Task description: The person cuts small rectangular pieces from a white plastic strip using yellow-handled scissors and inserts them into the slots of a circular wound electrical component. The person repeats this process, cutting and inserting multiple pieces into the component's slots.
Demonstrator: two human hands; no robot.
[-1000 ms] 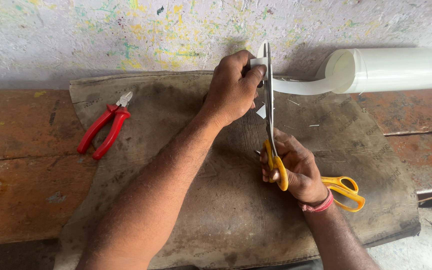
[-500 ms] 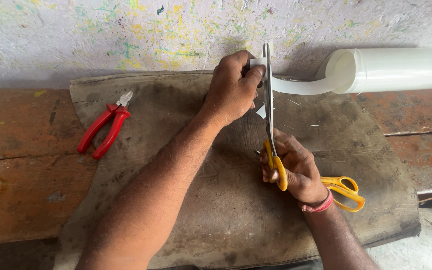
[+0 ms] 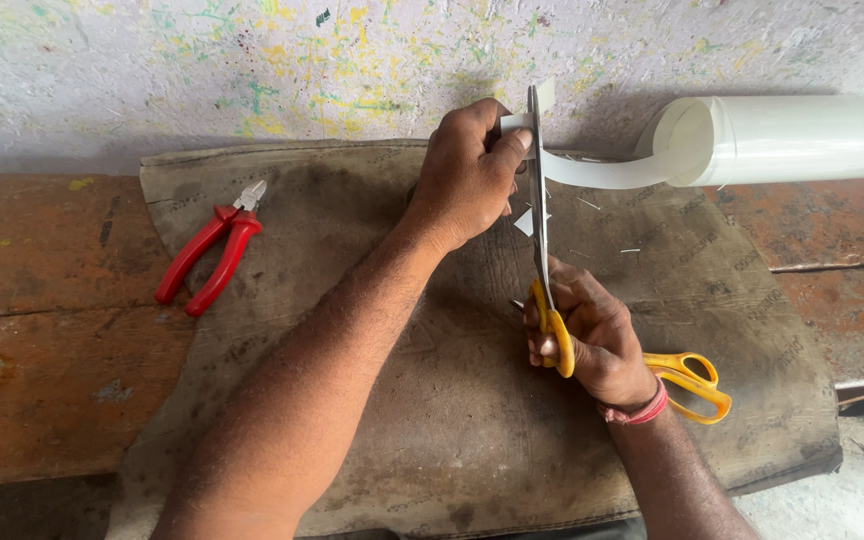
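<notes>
White strip cut with scissors.
The strip is pinched in the curled left hand; scissor handles are gripped by the right hand, blades upright.

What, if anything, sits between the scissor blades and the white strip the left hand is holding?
Nothing visible. The left hand pinches the white strip right at the blades of the scissors, worked by the right hand. The red pliers lie well aside.
</notes>
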